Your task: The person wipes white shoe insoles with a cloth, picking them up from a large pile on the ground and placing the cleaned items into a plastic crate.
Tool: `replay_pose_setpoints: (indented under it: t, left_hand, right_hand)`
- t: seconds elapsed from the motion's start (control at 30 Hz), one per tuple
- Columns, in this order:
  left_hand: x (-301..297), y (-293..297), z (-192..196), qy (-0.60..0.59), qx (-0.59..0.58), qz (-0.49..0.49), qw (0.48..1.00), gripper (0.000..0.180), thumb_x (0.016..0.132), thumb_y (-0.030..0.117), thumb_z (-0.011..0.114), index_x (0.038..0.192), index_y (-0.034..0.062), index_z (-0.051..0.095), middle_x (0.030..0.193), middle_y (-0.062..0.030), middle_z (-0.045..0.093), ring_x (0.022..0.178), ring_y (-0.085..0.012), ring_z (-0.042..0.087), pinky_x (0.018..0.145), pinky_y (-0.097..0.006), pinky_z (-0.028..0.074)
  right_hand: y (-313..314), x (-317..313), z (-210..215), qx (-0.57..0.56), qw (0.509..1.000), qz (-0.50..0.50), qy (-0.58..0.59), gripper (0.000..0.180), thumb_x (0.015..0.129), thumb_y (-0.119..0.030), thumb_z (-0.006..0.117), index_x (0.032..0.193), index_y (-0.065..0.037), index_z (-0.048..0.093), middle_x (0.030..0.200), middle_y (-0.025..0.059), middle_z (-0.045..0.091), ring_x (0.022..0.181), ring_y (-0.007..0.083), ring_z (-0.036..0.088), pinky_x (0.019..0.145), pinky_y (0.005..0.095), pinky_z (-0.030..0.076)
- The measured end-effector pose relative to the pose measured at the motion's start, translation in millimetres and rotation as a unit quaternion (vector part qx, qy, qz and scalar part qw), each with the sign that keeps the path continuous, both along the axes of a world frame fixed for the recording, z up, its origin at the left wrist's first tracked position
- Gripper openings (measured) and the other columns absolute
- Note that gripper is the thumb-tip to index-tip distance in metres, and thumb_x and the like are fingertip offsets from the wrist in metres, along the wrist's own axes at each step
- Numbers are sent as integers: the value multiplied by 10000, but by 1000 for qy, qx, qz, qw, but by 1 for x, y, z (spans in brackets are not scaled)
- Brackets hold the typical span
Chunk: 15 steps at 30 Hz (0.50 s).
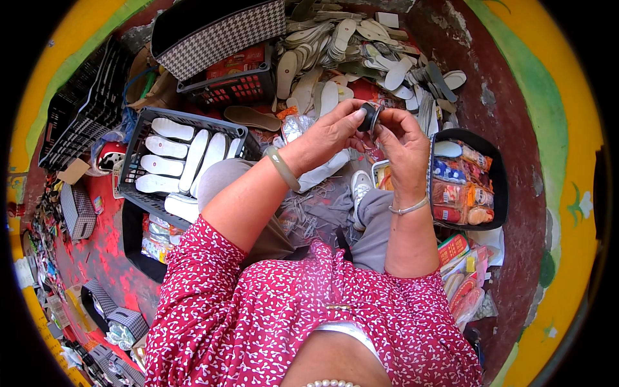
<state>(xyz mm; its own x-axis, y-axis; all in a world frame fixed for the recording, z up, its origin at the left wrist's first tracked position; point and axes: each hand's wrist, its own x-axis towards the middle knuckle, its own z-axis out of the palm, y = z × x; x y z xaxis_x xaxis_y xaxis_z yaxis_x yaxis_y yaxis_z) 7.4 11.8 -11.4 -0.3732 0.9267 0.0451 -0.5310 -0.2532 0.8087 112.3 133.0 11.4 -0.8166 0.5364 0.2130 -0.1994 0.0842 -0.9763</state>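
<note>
I cannot identify the small dark round object (pixel 368 118); fingertips of both hands cover most of it. Beneath it, my left hand (pixel 329 132) and forearm hide part of the floor clutter.

Bright even daylight, soft shadows, sharp centre, heavy fisheye bend w/ black rim

A crate of insoles (pixel 174 155) at nine o'clock, a packet-filled bin (pixel 493 187) at three, loose insoles (pixel 361 45) heaped at twelve.
</note>
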Motion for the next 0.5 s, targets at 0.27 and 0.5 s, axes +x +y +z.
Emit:
replay_pose_setpoints:
  t: [0.27,0.5]
  left_hand:
    - [1,0,2,0,-2,0,1000,361,984,276,397,1269,56,382,1028,-66,534,876,-138,537,778,-289,471]
    - [0,-2,3,-18,6,-3,1000,368,983,274,397,1272,45,380,1029,-66,539,863,-132,536,784,-289,473]
  right_hand:
    - [1,0,-3,18,1000,-3,-16,265,799,41,639,1048,-1,559,911,27,595,778,82,575,698,213,498]
    - [1,2,2,-12,999,20,-25,301,832,9,619,1115,4,517,1002,60,586,906,110,565,811,239,475]
